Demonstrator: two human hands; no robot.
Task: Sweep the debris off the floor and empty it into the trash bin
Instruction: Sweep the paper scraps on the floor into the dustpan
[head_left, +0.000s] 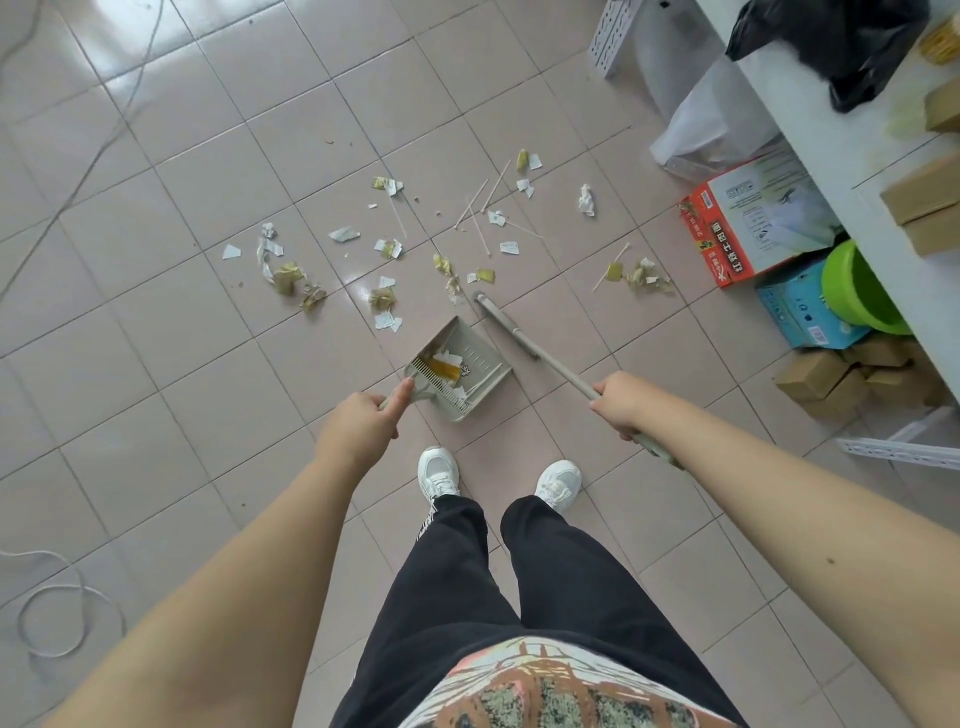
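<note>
Paper scraps, yellowish wrappers and thin wooden sticks, the debris (387, 248), lie scattered over the pink tiled floor ahead of me. A beige dustpan (470, 371) rests on the floor just in front of my feet, with a few scraps and an orange piece inside. My left hand (363, 418) grips its handle. My right hand (623, 402) is closed around the beige broom's handle (558, 366). The broom head (506, 325) touches the floor to the right of the dustpan. No trash bin is clearly visible.
A white table (810, 111) runs along the right, with a black bag (831, 41) on it. Beneath it stand a red box (748, 223), a blue box (795, 312), a green basin (857, 286) and brown cartons (831, 376). Cables (57, 613) lie at the left.
</note>
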